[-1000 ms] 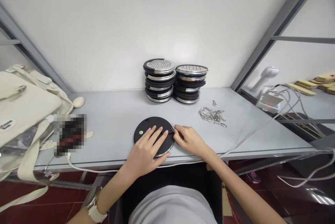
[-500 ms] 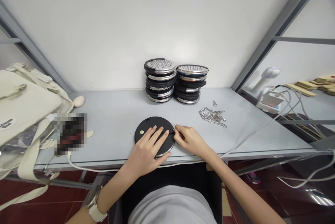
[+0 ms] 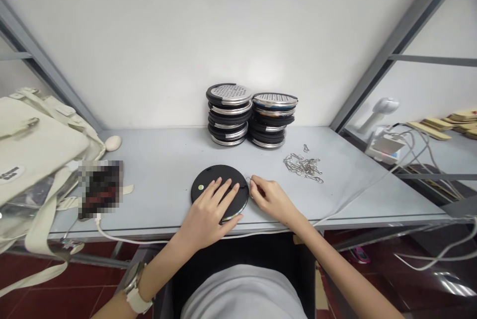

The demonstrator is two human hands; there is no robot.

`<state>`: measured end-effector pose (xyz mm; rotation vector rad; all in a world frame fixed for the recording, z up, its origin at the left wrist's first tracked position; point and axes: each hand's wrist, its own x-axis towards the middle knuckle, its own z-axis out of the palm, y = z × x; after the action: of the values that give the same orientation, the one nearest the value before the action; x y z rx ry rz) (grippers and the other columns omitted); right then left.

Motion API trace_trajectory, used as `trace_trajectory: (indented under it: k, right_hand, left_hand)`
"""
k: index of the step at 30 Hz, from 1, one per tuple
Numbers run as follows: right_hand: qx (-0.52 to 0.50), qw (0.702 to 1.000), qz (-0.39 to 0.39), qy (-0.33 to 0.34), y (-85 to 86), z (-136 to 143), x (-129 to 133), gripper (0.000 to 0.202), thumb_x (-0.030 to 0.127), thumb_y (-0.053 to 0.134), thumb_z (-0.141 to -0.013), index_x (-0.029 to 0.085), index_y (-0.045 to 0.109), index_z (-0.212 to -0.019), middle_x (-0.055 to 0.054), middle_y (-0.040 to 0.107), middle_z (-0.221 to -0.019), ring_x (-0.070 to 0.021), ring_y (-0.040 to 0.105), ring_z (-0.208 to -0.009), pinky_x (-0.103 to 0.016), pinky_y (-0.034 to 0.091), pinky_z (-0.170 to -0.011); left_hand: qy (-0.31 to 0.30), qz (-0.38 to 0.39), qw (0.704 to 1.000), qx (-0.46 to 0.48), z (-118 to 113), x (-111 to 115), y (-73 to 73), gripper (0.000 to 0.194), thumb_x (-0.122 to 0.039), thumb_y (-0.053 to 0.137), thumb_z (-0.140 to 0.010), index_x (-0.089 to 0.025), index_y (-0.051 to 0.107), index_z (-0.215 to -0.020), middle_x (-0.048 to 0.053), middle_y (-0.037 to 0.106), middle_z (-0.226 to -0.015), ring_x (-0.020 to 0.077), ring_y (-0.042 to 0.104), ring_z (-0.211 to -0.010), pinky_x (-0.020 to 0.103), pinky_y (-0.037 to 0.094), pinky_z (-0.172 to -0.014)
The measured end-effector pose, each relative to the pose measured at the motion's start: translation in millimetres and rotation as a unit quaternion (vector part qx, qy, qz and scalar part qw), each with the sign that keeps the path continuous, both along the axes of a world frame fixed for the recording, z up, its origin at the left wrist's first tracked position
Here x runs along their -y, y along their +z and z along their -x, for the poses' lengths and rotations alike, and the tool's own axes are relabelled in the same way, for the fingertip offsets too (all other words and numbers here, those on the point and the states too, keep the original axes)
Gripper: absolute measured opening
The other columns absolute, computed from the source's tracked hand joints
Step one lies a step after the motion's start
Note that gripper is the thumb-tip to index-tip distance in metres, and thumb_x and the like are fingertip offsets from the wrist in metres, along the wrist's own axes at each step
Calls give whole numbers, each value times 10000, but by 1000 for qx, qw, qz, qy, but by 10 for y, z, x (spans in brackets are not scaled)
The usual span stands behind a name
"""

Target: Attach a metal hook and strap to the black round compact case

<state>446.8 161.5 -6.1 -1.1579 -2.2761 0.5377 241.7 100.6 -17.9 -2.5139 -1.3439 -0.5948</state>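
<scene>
A round black disc (image 3: 203,199) with a small green-and-white sticker lies on the grey table in front of me. My left hand (image 3: 214,209) rests on it with spread fingers, the thumb along the near rim. At the disc's right edge my right hand (image 3: 269,199) is closed in a pinch on a small metal clip (image 3: 248,180); only a thin wire loop of it shows past the fingers. Whether the clip is hooked to the disc I cannot tell. To the right lies a loose pile of similar metal clips (image 3: 303,165).
Two stacks of round metal graters with black rims, a left stack (image 3: 228,120) and a right stack (image 3: 274,122), stand by the wall. At left are a cream bag (image 3: 40,145), a blurred-out item (image 3: 101,190) and an egg-shaped object (image 3: 113,143). A white cable (image 3: 357,192) crosses the table's right side.
My right hand has shifted very slightly, and a little more of the clip's wire loop shows beside the disc. My left hand stays spread on the disc.
</scene>
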Motion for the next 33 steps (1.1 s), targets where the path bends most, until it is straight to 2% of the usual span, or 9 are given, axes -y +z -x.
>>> trace_trajectory:
  k: [11,33]
  right_hand:
    - [74,997,-25,0,-23,2,-19,275,274,308,-973,208,457,-751,28,472,-563,-119,438,-474,-231,266,-529]
    - [89,996,-28,1,-32,2,-31,286,274,302,-975,204,467,-752,18,508,-571,-122,459,-483,-238,262,-542]
  left_hand:
    - [-14,-1,1000,9,14,12,18,619,-431,500,-892,-172,351,-1434,121,432,-1422,333,378,-1320,490,392,-1046]
    - [-9,-13,1000,4,8,17,15,607,-425,492,-897,-164,360,-1429,115,436,-1421,327,373,-1324,474,390,-1050]
